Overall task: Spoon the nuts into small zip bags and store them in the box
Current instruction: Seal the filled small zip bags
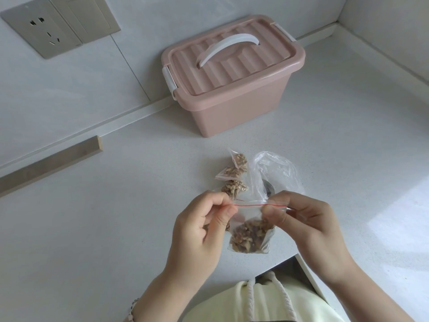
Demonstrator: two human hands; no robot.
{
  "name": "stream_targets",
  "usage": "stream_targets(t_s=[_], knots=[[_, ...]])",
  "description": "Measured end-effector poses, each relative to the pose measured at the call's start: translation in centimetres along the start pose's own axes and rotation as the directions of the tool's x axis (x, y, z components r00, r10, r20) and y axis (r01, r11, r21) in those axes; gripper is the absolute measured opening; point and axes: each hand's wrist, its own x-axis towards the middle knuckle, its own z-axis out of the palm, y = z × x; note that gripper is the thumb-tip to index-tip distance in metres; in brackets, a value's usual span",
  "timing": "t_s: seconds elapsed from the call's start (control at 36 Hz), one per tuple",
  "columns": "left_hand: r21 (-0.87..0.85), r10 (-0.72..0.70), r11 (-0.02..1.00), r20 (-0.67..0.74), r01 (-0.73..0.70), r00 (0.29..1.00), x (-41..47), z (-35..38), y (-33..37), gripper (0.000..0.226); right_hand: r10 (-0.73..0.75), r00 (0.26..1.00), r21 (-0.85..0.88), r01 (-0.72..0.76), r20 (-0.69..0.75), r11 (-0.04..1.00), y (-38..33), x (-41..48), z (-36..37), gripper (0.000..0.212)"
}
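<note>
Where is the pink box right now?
In the head view the box stands lid-on at the back of the counter, slightly right of centre, beyond the filled bags.

I saw the box (234,94) far back on the counter (116,217), three filled bags (233,172) before it, a loose bag (277,169) right of them, a fourth bag (250,235) nearest me

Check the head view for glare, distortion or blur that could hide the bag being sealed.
Head view: soft daylight, with one bright sunlit patch on the countertop at right, clear of the work; wide-angle distortion skews the pink box; the zip bag, its red seal line, the left hand and the right hand are sharp, with no glare on them.
</note>
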Motion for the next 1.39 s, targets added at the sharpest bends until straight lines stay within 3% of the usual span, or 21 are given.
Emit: stream_targets(t_s=[0.19,0.31,0.47,0.72,0.89,1.03,1.17,1.25,1.39], knots=[[-0.160,-0.078,0.983,0.068,0.089,0.995,0.0,-0.4,-0.4,0.008,-0.014,1.000,-0.045,0.015,0.020,0.999,0.0,-0.1,-0.2,0.009],[-0.085,-0.016,0.996,0.048,0.020,0.999,0.0,-0.3,-0.7,0.006,-0.009,1.000,-0.048,0.010,0.028,0.999,0.2,-0.1,0.1,0.009],[-0.119,-0.067,0.990,0.068,0.074,0.995,0.1,-0.2,-0.7,0.010,-0.008,1.000,-0.058,0.009,0.018,0.998,0.2,0.0,0.1,0.009],[0.010,-0.034,0.999,0.112,0.033,0.993,0.3,0.0,-1.1,0.008,-0.033,0.999,-0.111,0.036,0.030,0.993,0.4,0.0,0.1,0.010],[-0.030,-0.047,0.998,0.148,0.052,0.988,0.3,0.0,-1.3,0.006,-0.071,0.995,-0.155,0.081,0.068,0.985,0.5,0.0,0.0,0.009],[0.087,0.015,0.996,0.178,-0.031,0.984,0.4,0.0,-1.6,0.010,-0.116,0.987,-0.208,0.138,0.114,0.968,0.8,0.1,0.1,0.010],[0.146,0.010,0.989,0.167,-0.035,0.986,0.2,0.0,-1.8,0.007,-0.288,0.942,-0.385,0.334,0.174,0.860,1.2,0.4,-0.1,0.011],[0.186,0.003,0.982,0.205,-0.041,0.979,0.2,-0.3,-2.0,0.009,-0.303,0.922,-0.472,0.384,0.242,0.794,1.5,0.8,-0.5,0.011],[0.359,0.159,0.898,0.270,-0.252,0.950,0.7,-0.9,-2.1,0.009,-0.368,0.882,-0.603,0.469,0.293,0.645,2.0,1.5,-0.7,0.014]])
